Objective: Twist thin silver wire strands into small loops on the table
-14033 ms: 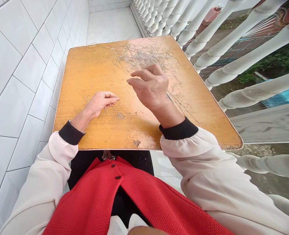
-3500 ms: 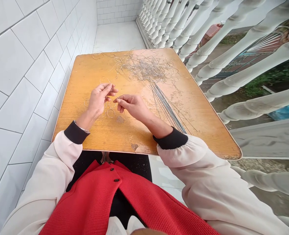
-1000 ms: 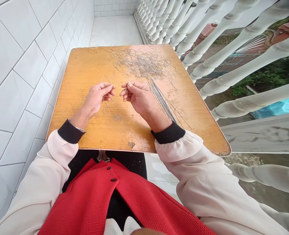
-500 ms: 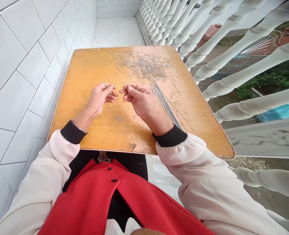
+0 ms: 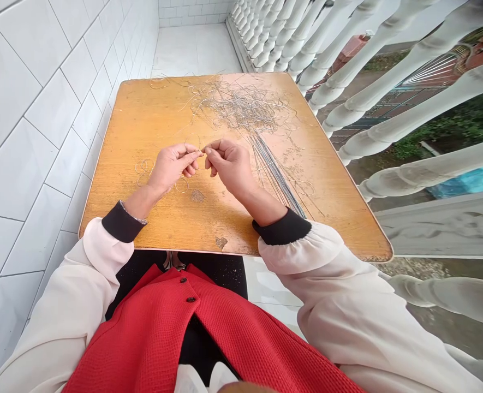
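My left hand point(image 5: 170, 168) and my right hand point(image 5: 230, 166) meet above the middle of a worn orange wooden tabletop point(image 5: 143, 229). Their fingertips pinch a thin wire loop point(image 5: 194, 143), which is hard to make out. Below my left hand lie several small wire rings point(image 5: 144, 170). A large tangle of fine silver wire point(image 5: 237, 106) spreads across the far part of the table. A bundle of long straight dark wires point(image 5: 276, 174) runs from it past my right hand.
A white tiled wall point(image 5: 40, 109) rises close along the table's left side. White turned balusters point(image 5: 388, 93) line the right side, with a garden beyond them. Tiled floor point(image 5: 192, 49) stretches past the far edge. My red waistcoat point(image 5: 192, 333) and cream sleeves fill the foreground.
My hands have moved closer together, and their fingertips now meet at the wire instead of standing apart. The view has shifted slightly.
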Action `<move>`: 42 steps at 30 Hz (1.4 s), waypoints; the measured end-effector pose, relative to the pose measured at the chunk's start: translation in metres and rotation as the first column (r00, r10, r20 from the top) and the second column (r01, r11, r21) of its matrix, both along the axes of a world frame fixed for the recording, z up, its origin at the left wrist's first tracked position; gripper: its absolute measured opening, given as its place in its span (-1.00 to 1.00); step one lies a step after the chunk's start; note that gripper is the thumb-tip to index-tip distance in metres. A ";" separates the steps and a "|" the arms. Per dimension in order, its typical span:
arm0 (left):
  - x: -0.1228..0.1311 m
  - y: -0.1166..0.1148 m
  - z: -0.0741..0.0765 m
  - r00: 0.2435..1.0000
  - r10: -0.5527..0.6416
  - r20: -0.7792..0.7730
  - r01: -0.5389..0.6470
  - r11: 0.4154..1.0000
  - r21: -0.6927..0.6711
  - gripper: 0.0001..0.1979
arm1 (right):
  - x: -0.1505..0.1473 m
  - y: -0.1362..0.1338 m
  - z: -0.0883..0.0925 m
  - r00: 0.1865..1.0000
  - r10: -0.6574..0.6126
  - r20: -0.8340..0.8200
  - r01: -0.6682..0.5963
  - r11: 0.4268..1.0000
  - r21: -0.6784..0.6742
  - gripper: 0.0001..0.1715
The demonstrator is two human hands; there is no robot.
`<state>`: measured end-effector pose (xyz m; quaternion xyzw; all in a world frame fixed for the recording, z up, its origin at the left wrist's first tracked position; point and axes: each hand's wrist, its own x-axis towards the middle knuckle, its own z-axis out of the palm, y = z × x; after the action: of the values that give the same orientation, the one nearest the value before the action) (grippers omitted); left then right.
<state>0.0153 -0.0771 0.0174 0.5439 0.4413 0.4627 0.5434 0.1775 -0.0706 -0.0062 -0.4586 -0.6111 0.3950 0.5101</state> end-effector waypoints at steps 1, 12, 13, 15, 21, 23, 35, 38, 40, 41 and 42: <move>0.000 0.001 -0.001 1.000 -0.007 -0.004 0.007 1.000 0.004 -0.78 | 0.000 0.000 -0.001 0.998 -0.021 0.052 0.019 0.999 0.033 -0.71; -0.003 0.000 0.003 0.999 0.006 -0.046 -0.007 0.999 -0.042 -0.80 | 0.004 -0.003 -0.005 0.933 -0.115 0.340 0.002 0.949 0.315 -0.72; -0.003 0.000 0.004 0.999 0.005 -0.046 -0.007 0.999 -0.044 -0.78 | 0.005 -0.003 -0.005 0.927 -0.122 0.355 0.000 0.946 0.323 -0.70; -0.002 -0.001 0.004 0.999 0.002 -0.041 -0.004 0.999 -0.038 -0.76 | 0.005 -0.003 -0.005 0.919 -0.140 0.368 0.005 0.939 0.345 -0.68; -0.003 -0.003 0.008 1.000 -0.018 -0.024 0.017 1.000 -0.008 -0.76 | 0.005 -0.005 -0.005 0.911 -0.184 0.368 0.031 0.922 0.386 -0.69; -0.003 -0.003 0.008 0.999 -0.033 -0.029 0.033 0.999 0.000 -0.75 | 0.004 -0.005 -0.005 0.895 -0.219 0.388 0.051 0.915 0.400 -0.70; -0.006 0.002 0.005 0.999 -0.005 -0.053 0.004 1.000 -0.028 -0.69 | 0.007 0.000 -0.014 0.843 -0.260 0.471 -0.015 0.863 0.504 -0.63; -0.005 0.001 0.007 0.998 0.020 -0.059 -0.023 0.998 -0.055 -0.69 | 0.006 0.000 -0.014 0.856 -0.250 0.453 -0.015 0.863 0.505 -0.64; -0.005 0.001 0.008 0.998 0.033 -0.054 -0.036 0.997 -0.068 -0.69 | 0.005 0.000 -0.013 0.862 -0.248 0.442 -0.007 0.866 0.500 -0.64; -0.005 0.000 0.008 0.998 0.037 -0.051 -0.040 0.997 -0.068 -0.70 | 0.004 0.000 -0.013 0.865 -0.246 0.438 -0.004 0.869 0.495 -0.65; -0.004 0.000 0.009 0.998 0.039 -0.049 -0.042 0.997 -0.060 -0.71 | 0.004 0.000 -0.012 0.865 -0.241 0.440 -0.005 0.873 0.488 -0.66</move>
<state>0.0110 -0.0771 0.0260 0.5288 0.4790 0.4468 0.5397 0.1813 -0.0706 -0.0187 -0.4420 -0.7671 0.0718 0.4594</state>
